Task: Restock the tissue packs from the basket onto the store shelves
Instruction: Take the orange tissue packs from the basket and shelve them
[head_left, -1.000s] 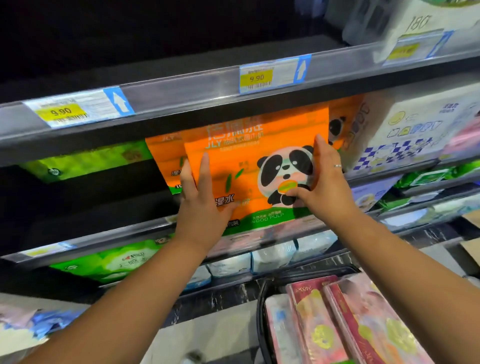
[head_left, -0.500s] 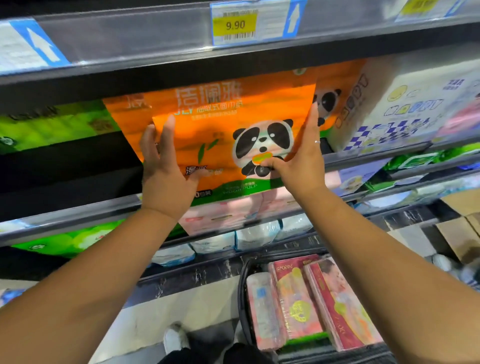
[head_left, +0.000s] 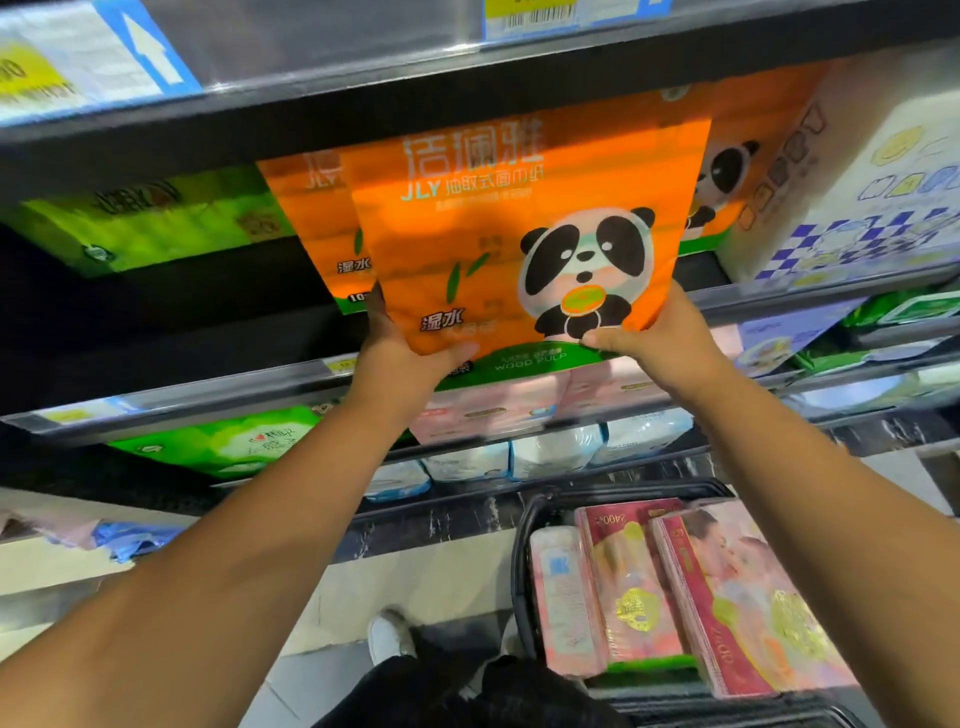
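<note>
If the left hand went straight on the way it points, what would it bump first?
Probably the second orange pack behind the panda pack that the left hand grips, though depth is unclear.

The left hand (head_left: 400, 358) and right hand (head_left: 660, 343) keep their fingers hidden behind the orange panda pack (head_left: 493, 234), which also covers most of a second orange pack (head_left: 306, 218) just above the left hand. Above the hands, a price label (head_left: 566, 15) is cut by the top edge, and a blurred label (head_left: 52, 73) far to the left is unreadable. Below the right hand, the basket (head_left: 519, 571) runs off the bottom edge.
</note>
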